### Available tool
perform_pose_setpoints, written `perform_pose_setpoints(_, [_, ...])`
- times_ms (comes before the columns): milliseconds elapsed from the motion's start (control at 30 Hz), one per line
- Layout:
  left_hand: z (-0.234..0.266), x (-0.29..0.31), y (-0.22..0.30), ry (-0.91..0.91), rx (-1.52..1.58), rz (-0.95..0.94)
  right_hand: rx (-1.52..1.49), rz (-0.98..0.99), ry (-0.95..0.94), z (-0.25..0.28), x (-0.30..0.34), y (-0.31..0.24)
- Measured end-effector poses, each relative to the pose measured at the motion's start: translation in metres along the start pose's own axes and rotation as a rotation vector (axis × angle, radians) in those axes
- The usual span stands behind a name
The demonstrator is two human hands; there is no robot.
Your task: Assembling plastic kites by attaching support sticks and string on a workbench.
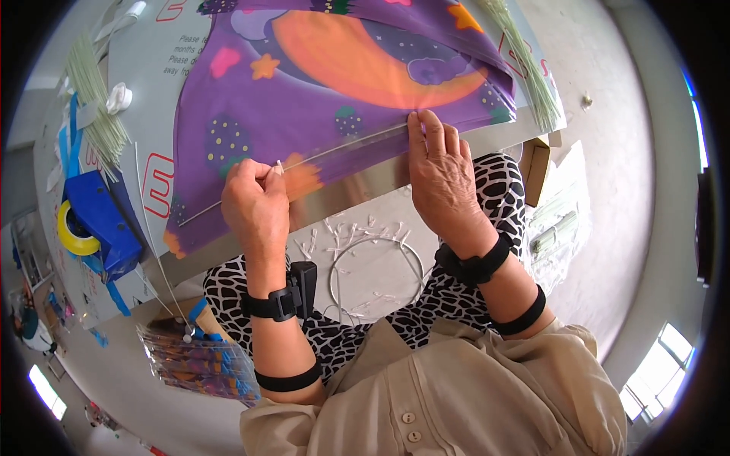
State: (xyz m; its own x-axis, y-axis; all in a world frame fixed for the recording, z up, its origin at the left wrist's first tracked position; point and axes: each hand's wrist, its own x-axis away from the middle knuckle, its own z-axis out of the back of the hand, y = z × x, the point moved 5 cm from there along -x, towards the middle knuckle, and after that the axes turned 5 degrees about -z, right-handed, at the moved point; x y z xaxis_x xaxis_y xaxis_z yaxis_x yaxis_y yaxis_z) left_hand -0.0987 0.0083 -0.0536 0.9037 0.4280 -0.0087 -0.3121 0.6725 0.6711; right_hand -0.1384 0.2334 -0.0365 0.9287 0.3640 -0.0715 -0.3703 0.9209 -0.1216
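Note:
A purple printed fabric sheet (319, 83) with an orange crescent moon, stars and clouds lies spread on the table. A thin white rod (342, 144) runs along the sheet near its front edge. My left hand (255, 201) pinches a small white piece at the rod, fingers closed around it. My right hand (441, 175) presses its fingertips flat on the rod and fabric, further right. Both wrists wear black bands.
A blue tape dispenser with a yellow roll (87, 220) sits at the left. Bundles of thin pale rods (95, 99) lie at the left and another bundle (528, 68) at the right. Packaged colourful sheets (198, 357) rest beside my knee. White scraps litter the floor (365, 266).

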Motion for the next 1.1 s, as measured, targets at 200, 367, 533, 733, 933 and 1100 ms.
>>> perform_pose_setpoints(200, [-0.001,0.0,-0.004,0.006,-0.003,0.01,0.108,0.042,-0.04,-0.005,0.002,-0.001])
perform_pose_setpoints(367, [-0.001,0.0,-0.006,0.007,-0.024,-0.021,-0.068,0.099,-0.012,0.005,0.006,-0.033])
perform_pose_setpoints(533, [-0.003,0.0,-0.009,0.02,-0.017,-0.041,-0.159,0.165,-0.037,-0.005,0.004,-0.071])
perform_pose_setpoints(733, [0.0,0.001,-0.005,0.036,0.006,-0.059,-0.007,0.191,-0.067,-0.019,0.01,-0.083])
perform_pose_setpoints(933, [0.002,0.002,-0.003,0.038,-0.004,-0.039,0.023,0.102,-0.111,-0.004,0.015,-0.057])
perform_pose_setpoints(1100, [0.0,0.001,-0.004,0.033,0.032,-0.055,-0.889,0.162,-0.017,-0.013,-0.013,-0.09])
